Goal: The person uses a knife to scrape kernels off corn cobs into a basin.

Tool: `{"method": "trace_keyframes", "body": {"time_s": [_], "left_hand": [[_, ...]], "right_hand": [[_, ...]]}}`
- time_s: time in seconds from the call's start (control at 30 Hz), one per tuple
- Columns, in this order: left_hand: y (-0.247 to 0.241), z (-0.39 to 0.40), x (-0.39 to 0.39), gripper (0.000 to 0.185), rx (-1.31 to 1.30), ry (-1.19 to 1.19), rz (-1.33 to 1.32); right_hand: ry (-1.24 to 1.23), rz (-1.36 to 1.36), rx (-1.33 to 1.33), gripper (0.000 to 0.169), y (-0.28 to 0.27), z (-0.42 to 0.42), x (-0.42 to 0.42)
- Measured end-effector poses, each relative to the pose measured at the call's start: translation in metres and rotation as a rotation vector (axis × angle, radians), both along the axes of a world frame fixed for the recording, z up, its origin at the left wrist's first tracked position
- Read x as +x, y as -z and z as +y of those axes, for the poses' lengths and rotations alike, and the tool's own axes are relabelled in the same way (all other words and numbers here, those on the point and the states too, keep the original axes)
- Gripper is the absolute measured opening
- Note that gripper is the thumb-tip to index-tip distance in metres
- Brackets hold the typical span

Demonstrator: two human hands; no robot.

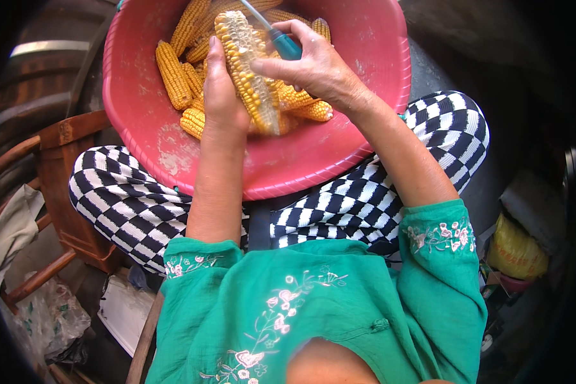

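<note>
My left hand (223, 91) grips a partly shelled corn cob (252, 77) from its left side, above a pink plastic basin (312, 158). Bare strips of pale cob run between the remaining rows of yellow kernels. A screwdriver with a teal handle (286, 44) is in my right hand (319, 62), its metal shaft pointing up and left past the cob's top. My right thumb reaches to the cob's bared strip; whether it presses on it is blurred. Several whole ears of corn (173, 77) lie in the basin behind and below the held cob.
The basin rests between my legs in checkered trousers (129, 201). On the left stands a wooden chair (77, 192) with a cloth (17, 230) on it and clear plastic bags (53, 312) below. A yellow bag (516, 247) sits on the right.
</note>
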State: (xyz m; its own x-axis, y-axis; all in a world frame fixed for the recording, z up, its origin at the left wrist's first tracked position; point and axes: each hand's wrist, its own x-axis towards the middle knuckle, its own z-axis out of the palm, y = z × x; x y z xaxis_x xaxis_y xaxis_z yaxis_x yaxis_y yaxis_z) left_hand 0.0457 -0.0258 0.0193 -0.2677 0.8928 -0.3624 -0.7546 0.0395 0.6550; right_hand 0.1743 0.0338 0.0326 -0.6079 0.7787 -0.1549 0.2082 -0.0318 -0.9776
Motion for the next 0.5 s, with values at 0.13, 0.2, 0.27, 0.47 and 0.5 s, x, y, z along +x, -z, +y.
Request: {"method": "trace_keyframes", "body": {"time_s": [0.13,0.2,0.27,0.47,0.5], "left_hand": [[0.005,0.000,-0.001,0.049,-0.017,-0.004,0.011],[0.003,-0.001,0.000,0.049,-0.018,0.010,-0.005],[0.006,0.000,0.000,0.050,-0.019,0.017,-0.001],[0.005,0.001,0.000,0.050,-0.036,-0.002,0.098],[0.002,0.001,0.002,0.048,-0.063,0.004,0.087]], "right_hand": [[-0.040,-0.085,0.117,0.071,0.008,-0.003,-0.003],[-0.030,-0.103,0.131,0.067,0.008,-0.003,-0.004],[0.036,-0.084,0.139,0.068,0.015,-0.005,-0.006],[0.072,-0.225,0.342,0.057,0.004,-0.013,-0.008],[0.089,-0.241,0.416,0.056,0.004,-0.014,-0.009]]}}
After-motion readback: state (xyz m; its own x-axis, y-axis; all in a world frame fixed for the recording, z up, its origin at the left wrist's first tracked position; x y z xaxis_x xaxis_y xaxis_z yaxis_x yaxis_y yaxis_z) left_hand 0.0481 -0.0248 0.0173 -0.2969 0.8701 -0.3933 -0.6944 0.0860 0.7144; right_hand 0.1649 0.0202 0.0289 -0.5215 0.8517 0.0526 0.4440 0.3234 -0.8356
